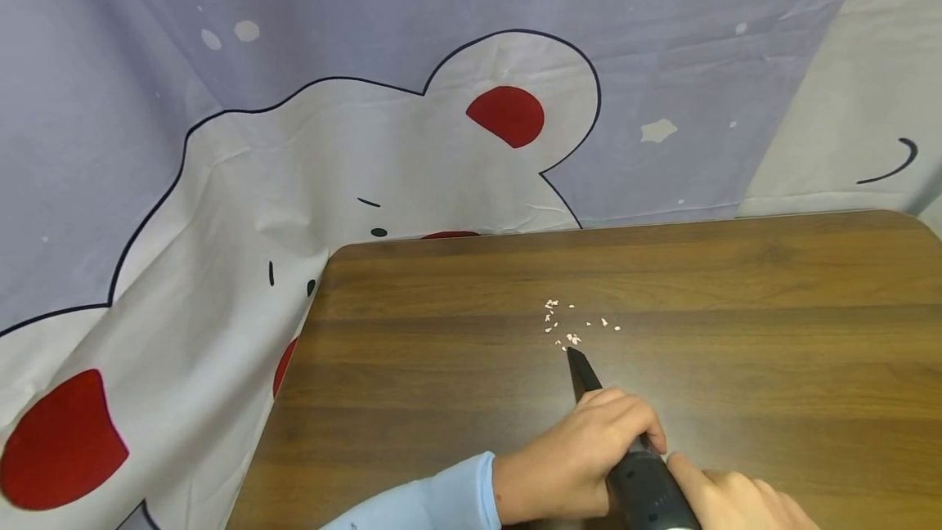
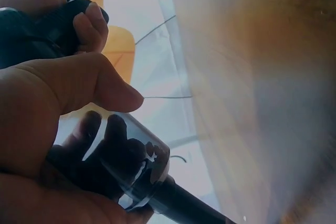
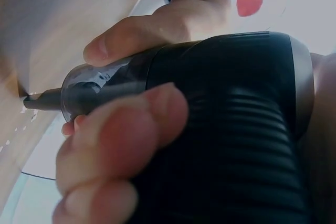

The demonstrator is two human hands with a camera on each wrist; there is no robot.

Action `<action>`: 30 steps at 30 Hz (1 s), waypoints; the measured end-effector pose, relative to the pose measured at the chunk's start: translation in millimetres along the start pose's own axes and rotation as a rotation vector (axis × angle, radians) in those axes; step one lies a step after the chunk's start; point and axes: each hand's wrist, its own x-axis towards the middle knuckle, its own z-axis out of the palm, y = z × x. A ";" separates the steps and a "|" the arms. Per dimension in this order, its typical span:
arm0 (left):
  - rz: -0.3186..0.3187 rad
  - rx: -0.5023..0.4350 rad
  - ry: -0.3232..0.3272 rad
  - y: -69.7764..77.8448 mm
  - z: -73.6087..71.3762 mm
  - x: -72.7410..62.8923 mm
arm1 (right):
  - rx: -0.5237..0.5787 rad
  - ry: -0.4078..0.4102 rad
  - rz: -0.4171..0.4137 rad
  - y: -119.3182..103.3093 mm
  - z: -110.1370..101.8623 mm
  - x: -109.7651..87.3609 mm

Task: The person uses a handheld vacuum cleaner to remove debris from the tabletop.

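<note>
A black handheld vacuum cleaner (image 1: 648, 485) points away from me over the wooden table (image 1: 412, 399). My left hand (image 1: 577, 456) grips its clear dust cup (image 2: 157, 142), near where the narrow black nozzle (image 1: 583, 370) begins. The ribbed handle (image 3: 236, 135) is held by my right hand (image 1: 739, 501), whose fingers (image 3: 123, 135) curl round it in the right wrist view. Small white scraps (image 1: 572, 339) lie scattered on the table just beyond the nozzle tip. Some pale bits show inside the dust cup.
Behind the table and along its left side hangs a lilac and white curtain (image 1: 353, 145) with cartoon bears. The table's far edge (image 1: 662, 226) meets this cloth. A few scraps (image 1: 616, 328) lie apart to the right.
</note>
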 end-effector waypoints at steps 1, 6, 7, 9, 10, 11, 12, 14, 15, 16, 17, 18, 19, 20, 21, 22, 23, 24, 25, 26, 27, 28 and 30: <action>0.000 -0.006 0.000 -1.1 0.4 1.2 | -0.002 0.006 0.007 0.4 0.1 0.8; 0.002 0.008 0.008 -5.3 1.3 3.7 | -0.021 0.054 0.026 0.0 2.9 3.6; 0.001 0.016 0.010 -5.8 1.3 3.7 | -0.021 0.069 0.025 -0.4 3.2 4.1; -0.004 0.019 0.012 -6.4 1.3 3.5 | -0.020 0.088 0.015 -0.9 3.7 4.7; -0.007 0.011 0.013 -6.5 1.2 3.1 | -0.021 0.096 0.009 -1.0 3.9 4.6; -0.012 -0.001 0.013 -6.2 1.2 2.9 | -0.023 0.098 0.005 -0.8 3.8 4.7; -0.016 -0.006 0.014 -5.7 1.0 2.0 | -0.023 0.088 -0.007 -0.5 3.4 4.7; -0.019 -0.015 0.017 -4.5 1.0 -0.2 | -0.025 0.065 -0.031 0.4 2.1 4.7; -0.021 -0.023 0.020 -3.7 0.9 -1.4 | -0.025 0.048 -0.040 0.6 1.4 4.8; -0.021 -0.031 0.023 -2.9 0.9 -2.7 | -0.021 0.032 -0.049 0.7 0.7 4.9; -0.022 -0.036 0.028 -2.2 1.1 -4.0 | -0.019 0.018 -0.059 0.9 0.1 5.0; -0.022 -0.041 0.032 -1.7 1.0 -5.0 | -0.017 0.009 -0.068 0.7 -0.3 5.3; -0.022 -0.050 0.038 -1.5 1.2 -5.8 | -0.018 0.008 -0.072 0.3 -0.6 5.7; -0.024 -0.053 0.041 -1.7 1.2 -6.3 | -0.018 0.006 -0.068 -0.6 -0.8 6.3; -0.027 -0.063 0.043 -2.2 1.1 -6.6 | -0.020 0.012 -0.066 -1.3 -0.4 6.5; -0.029 -0.056 0.044 -3.1 1.2 -6.7 | -0.026 0.024 -0.063 -2.2 0.1 6.7; -0.032 -0.049 0.044 -4.2 1.4 -6.5 | -0.027 0.038 -0.056 -3.3 0.8 6.9; -0.033 -0.045 0.044 -5.5 1.3 -6.0 | -0.026 0.051 -0.045 -4.5 1.5 7.1; -0.032 -0.042 0.041 -7.0 1.5 -5.4 | -0.022 0.066 -0.036 -5.6 2.4 7.1; -0.030 -0.041 0.036 -8.4 1.8 -4.5 | -0.017 0.085 -0.025 -6.7 3.6 6.9; -0.025 -0.042 0.033 -9.7 1.9 -3.5 | -0.014 0.108 -0.014 -7.6 5.0 6.4; -0.018 -0.040 0.032 -11.0 2.2 -2.3 | -0.011 0.128 -0.006 -8.4 5.8 6.2; -0.002 -0.042 0.030 -13.0 2.7 0.0 | -0.011 0.152 0.006 -9.0 7.2 6.0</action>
